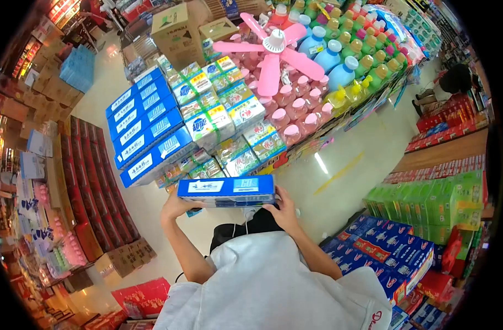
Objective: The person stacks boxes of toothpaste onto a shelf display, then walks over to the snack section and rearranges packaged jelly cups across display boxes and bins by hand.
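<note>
A long blue and white carton (227, 186) is held level in front of my body, one end in each hand. My left hand (177, 204) grips its left end, and the fingers partly disappear behind it. At the right end, my right hand (284, 208) is closed around the corner, thumb low on the front. Beyond the carton, several matching blue boxes (144, 118) lie in a row on the display. Beside them are stacked packs of bar-shaped goods (207, 121) bound with green tape.
Pink bottles (291, 133), blue bottles (344, 73) and green bottles fill the display's right side. A pink fan (273, 45) hangs above them. Blue cartons (383, 247) and green packs (427, 203) stand at right. Red boxes (92, 181) line the left shelf.
</note>
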### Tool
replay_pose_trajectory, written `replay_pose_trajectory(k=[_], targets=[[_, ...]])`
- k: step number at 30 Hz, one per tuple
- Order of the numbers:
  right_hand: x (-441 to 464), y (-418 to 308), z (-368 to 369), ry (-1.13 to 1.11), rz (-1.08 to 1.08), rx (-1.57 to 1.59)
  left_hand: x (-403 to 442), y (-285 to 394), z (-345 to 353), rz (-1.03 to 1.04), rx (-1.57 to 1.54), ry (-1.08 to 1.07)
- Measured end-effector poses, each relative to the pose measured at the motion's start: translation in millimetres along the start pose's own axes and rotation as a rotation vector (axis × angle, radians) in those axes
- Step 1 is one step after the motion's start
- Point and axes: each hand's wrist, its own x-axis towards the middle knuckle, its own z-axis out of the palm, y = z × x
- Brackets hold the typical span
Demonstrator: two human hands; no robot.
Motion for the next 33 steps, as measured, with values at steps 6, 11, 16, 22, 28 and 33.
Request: replay_pose_trajectory(k=[6, 11, 16, 22, 28, 33], targets=[[52.5, -2.2, 45.4, -0.191, -0.301, -0.354, -32.4, -46.2, -51.6, -0.123, 0.011, 0.226], [108.2, 15.1, 99.5, -0.185, -0.457, -0.536, -30.2, -49.4, -43.5, 0.116, 0.011, 0.584], [119.7, 44.0, 105.5, -0.124, -0.531, -0.834, -14.1, -100.1, -52.3, -0.041, 0.05, 0.433], [129.3, 43.2, 113.2, -0.047, -0.498, -0.82, 1.1, -114.8, -46.9, 0.069, 0.09, 0.583], [129.6, 45.5, 114.6, 0.013, -0.513, -0.807, -6.8, -115.7, -57.0, 0.004, 0.102, 0.503], [126.5, 41.3, 109.0, -0.053, -0.494, -0.854, -21.4, -77.7, -74.0, 0.108, 0.032, 0.537]])
